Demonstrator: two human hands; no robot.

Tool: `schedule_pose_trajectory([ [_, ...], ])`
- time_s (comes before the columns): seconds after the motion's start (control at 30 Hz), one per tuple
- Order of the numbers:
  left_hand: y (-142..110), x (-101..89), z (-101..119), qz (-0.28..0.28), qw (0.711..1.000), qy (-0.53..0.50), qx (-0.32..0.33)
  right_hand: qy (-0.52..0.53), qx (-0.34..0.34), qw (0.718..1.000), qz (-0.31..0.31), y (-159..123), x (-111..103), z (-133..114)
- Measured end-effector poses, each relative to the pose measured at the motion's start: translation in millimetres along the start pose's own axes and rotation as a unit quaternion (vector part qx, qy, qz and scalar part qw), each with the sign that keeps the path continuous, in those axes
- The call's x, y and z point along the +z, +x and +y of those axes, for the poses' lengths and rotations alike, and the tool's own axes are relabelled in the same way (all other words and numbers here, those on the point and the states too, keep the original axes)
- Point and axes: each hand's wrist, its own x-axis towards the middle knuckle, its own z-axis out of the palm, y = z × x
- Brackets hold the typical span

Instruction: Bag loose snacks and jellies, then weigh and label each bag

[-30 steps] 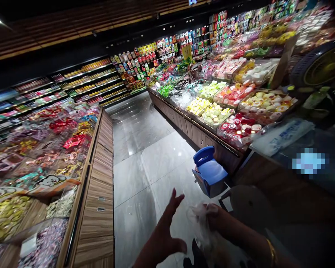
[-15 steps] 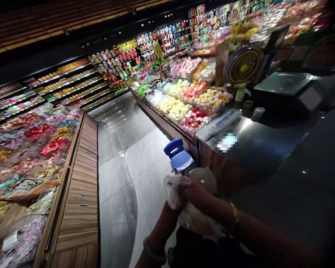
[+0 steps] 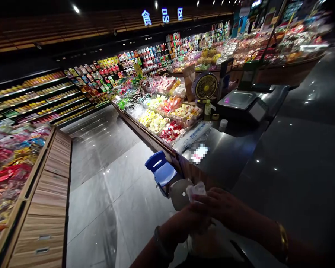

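Both of my hands meet low in the view, around a thin, whitish see-through plastic bag (image 3: 197, 190). My left hand (image 3: 188, 220), with a pale bangle on its wrist, is closed around the gathered neck of the bag. Over it lies my right hand (image 3: 222, 204), a gold bangle on its wrist, its fingers closed on the bunched plastic. The bag's lower part (image 3: 203, 242) hangs beneath my hands in shadow, and I cannot make out what it contains.
Beyond my hands stand a blue child's chair (image 3: 164, 173) and a round grey stool (image 3: 180, 193). The dark counter (image 3: 226, 149) holds a weighing scale (image 3: 240, 102), a fan (image 3: 206, 86) and a phone-like blurred patch (image 3: 199, 153). Wood-fronted bins (image 3: 48, 193) line the left.
My view has swung to the right and up, so the shop slides left and a lit sign appears. My right hand has shifted over my left on the bag.
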Motion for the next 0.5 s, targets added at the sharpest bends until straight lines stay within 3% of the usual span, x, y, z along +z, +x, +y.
schedule_pose_trajectory([
  [0.2,36.6,60.3,34.8,-0.036,0.995,0.083,0.037,0.061,0.099,0.993,-0.018,-46.2,-25.3,57.4],
  [0.3,57.5,94.3,50.0,-0.013,0.978,0.181,0.101,0.118,0.177,0.977,-0.015,-79.9,-43.2,94.4],
  [0.37,73.2,122.3,58.1,0.001,0.964,0.215,0.155,0.237,0.25,0.939,-0.014,-106.1,-59.6,121.7],
  [0.43,92.6,156.1,64.2,0.006,0.951,0.234,0.2,0.391,0.324,0.861,-0.005,-135.8,-76.8,149.0],
  [0.5,117.3,194.2,69.3,0.066,0.934,0.255,0.241,0.484,0.361,0.796,0.044,-166.7,-91.9,174.6],
])
